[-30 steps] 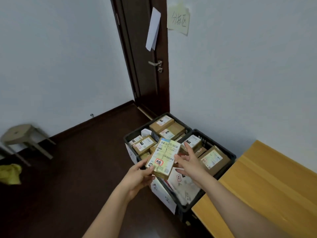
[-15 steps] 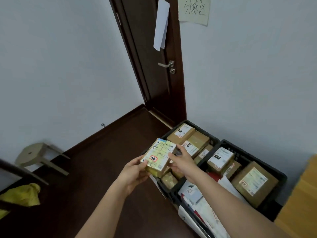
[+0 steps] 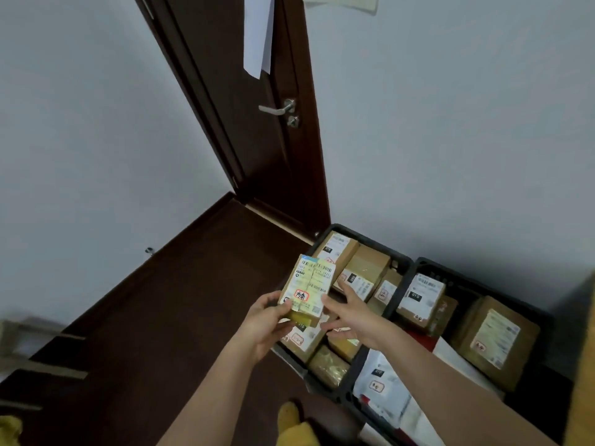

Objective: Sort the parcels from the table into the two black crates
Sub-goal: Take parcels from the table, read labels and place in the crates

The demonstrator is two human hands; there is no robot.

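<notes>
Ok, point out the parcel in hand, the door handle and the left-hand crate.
Parcel in hand (image 3: 309, 286): head view, on its white label.
Door handle (image 3: 276, 108): head view, on the lever.
Left-hand crate (image 3: 380, 244): head view, on its far rim.

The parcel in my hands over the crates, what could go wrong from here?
1. The left hand alone holds the parcel by its lower end; the right hand is open beside it, so it could slip.
2. The left crate looks full, so it may sit high and slide off.
</notes>
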